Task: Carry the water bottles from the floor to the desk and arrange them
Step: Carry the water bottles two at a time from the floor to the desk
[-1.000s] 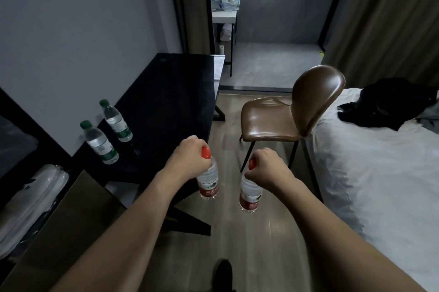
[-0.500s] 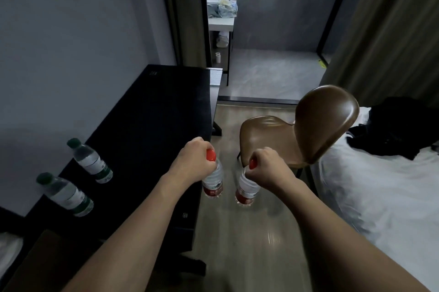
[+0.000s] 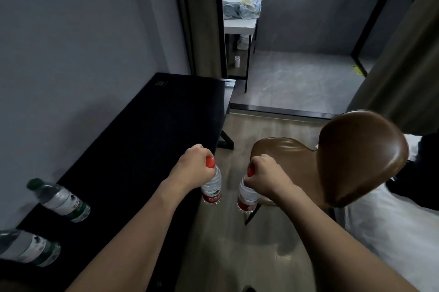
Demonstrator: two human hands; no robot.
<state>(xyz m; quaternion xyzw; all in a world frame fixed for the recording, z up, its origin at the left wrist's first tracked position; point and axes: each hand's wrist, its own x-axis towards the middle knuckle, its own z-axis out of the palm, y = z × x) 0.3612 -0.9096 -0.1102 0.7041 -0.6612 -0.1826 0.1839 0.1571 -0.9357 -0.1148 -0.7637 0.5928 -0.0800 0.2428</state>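
While hanging beside the desk [image 3: 147, 139], both hands grip red-capped bottles by their necks.

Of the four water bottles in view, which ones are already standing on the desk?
The two green-capped bottles at the black desk's near left. The two red-capped bottles hang from the hands, above the floor.

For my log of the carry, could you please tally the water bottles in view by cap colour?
Red-capped bottles: 2, one in the left hand at, one in the right hand at.
Green-capped bottles: 2, on the desk at and.
Total: 4
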